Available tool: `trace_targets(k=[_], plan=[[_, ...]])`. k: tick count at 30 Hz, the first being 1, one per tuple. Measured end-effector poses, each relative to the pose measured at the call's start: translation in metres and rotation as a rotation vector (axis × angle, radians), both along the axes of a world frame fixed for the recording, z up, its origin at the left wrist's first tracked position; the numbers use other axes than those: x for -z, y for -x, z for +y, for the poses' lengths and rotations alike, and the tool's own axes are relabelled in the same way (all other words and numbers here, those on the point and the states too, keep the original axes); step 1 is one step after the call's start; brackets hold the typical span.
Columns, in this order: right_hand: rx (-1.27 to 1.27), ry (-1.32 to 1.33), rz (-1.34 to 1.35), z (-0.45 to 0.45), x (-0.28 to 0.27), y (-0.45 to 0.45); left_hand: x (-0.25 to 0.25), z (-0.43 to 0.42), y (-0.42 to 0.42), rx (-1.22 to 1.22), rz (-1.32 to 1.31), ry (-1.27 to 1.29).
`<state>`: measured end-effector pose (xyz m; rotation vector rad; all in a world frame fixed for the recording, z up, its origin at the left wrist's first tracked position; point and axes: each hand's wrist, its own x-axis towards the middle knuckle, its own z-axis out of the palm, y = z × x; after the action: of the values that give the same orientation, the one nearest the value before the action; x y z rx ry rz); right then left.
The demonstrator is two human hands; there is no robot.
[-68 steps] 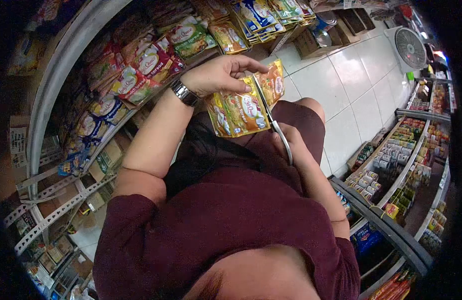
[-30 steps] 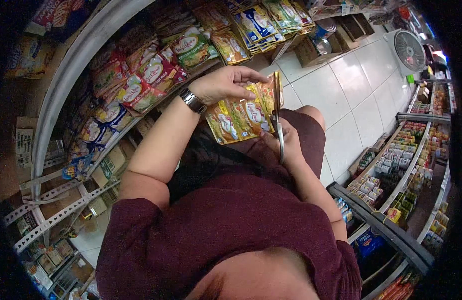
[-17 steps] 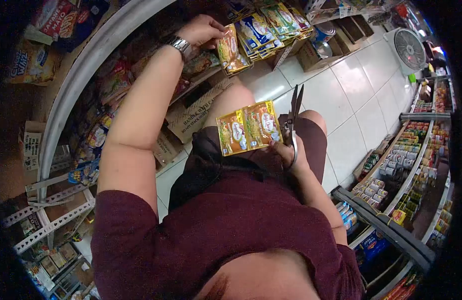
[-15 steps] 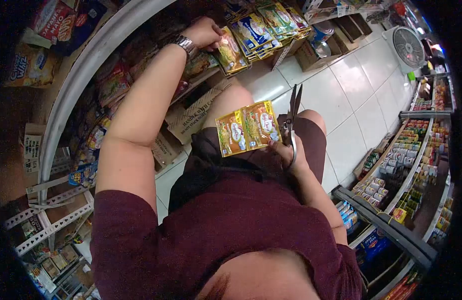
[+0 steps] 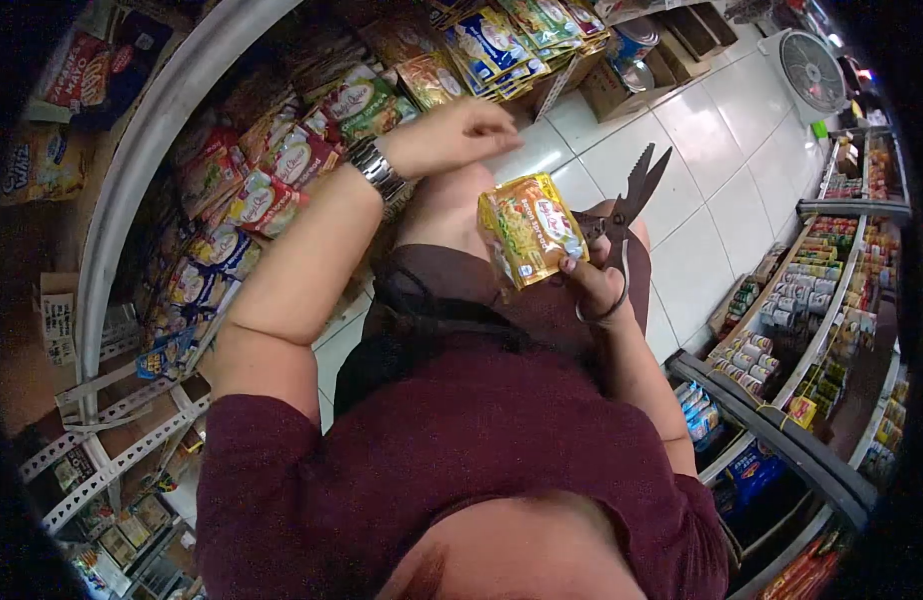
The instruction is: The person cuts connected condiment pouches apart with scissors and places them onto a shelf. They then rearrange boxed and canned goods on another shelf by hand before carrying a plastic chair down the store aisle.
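My right hand (image 5: 600,286) is closed around the handles of dark-bladed scissors (image 5: 638,196) and also pinches a yellow-orange sachet strip (image 5: 537,228) by its lower right corner. The scissor blades are spread and point up and away. The strip looks bent, with one sachet facing up and another part tucked behind on the left. My left hand (image 5: 462,135), with a metal watch on its wrist, hovers just above and left of the strip, fingers loosely bent, holding nothing. Beyond it, orange sachets (image 5: 432,80) lie on the shelf.
Red, green and blue sachets (image 5: 357,103) fill the curved shelf on the left. Cardboard boxes and a can (image 5: 637,76) stand on the tiled floor at the top. A fan (image 5: 807,72) is at the upper right. Racks of cans (image 5: 752,358) line the right side.
My left hand has left the orange sachets on the shelf and come back near the strip. The strip has turned and bent in my right hand, and the scissors have tilted right with blades wider apart.
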<state>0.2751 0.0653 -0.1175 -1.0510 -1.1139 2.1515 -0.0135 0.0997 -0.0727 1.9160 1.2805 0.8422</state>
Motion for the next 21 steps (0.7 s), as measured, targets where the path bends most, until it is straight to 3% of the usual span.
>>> trace_targets(k=[2,3,5,7,10,12,14,16,18,19,21], plan=[[-0.012,-0.105,-0.139,0.008,0.015,-0.01,0.015,-0.017,-0.009,0.12,-0.327,0.488],[0.052,0.005,0.014,0.006,-0.007,-0.001,0.016,-0.025,-0.012,0.119,-0.329,0.489],[0.022,-0.048,-0.02,0.013,-0.02,-0.001,0.017,-0.039,-0.016,0.108,-0.618,0.605],[-0.02,-0.214,-0.07,0.018,-0.024,-0.001,0.019,-0.044,-0.018,0.071,-0.659,0.624],[0.046,-0.223,-0.117,0.014,-0.025,0.005,0.013,-0.049,-0.019,-0.036,-0.726,0.608],[-0.002,-0.223,-0.118,0.015,-0.039,0.01,0.005,-0.05,-0.018,-0.1,-0.753,0.582],[-0.081,-0.048,-0.172,0.014,-0.05,0.012,-0.002,-0.049,-0.013,-0.102,-0.613,0.522],[-0.107,-0.075,-0.162,0.013,-0.028,-0.001,-0.007,-0.05,-0.009,-0.081,-0.605,0.446],[-0.214,-0.289,-0.42,0.017,-0.007,-0.024,-0.01,-0.052,-0.005,-0.223,-0.66,0.357],[-0.325,-0.389,-0.506,0.019,-0.018,-0.032,-0.02,-0.055,-0.003,-0.282,-0.685,0.447],[-0.382,-0.394,-0.421,0.017,-0.025,-0.047,-0.022,-0.057,0.003,-0.299,-0.7,0.422]])
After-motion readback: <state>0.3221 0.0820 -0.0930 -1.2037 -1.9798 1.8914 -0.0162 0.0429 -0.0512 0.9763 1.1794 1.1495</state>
